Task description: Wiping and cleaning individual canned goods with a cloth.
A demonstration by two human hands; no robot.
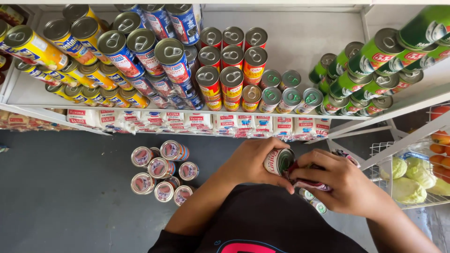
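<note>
Head view, looking straight down: a small white-and-red tin can with a silver pull-tab lid [278, 161] is gripped at about five o'clock of the frame. The left hand [251, 161] is wrapped around its body, fingers curled shut on it. The right hand [340, 180] is closed beside it on what appears to be a crumpled red-and-white plastic wrapper [307, 183], its fingertips touching the can's rim; whether more cans are held beneath cannot be told.

At eight o'clock, a cluster of similar white-and-red cans [161, 171] is standing on the dark grey floor [65, 187]. At twelve o'clock, the white metal shelf [197, 111] is filled with rows of yellow-labelled cans [56, 42], blue-labelled cans [154, 51], red-labelled cans [232, 63] and green-labelled cans [370, 61]; white sugar bags [197, 122] are stacked on the tier below. At three o'clock, pale green cabbages [408, 180] are kept in a white wire basket [382, 150].

The step in hand is judged to be the freeing of one can from its wrapper. A firm grip by the left hand is called for next, while the wrapper is peeled clear by the right.
</note>
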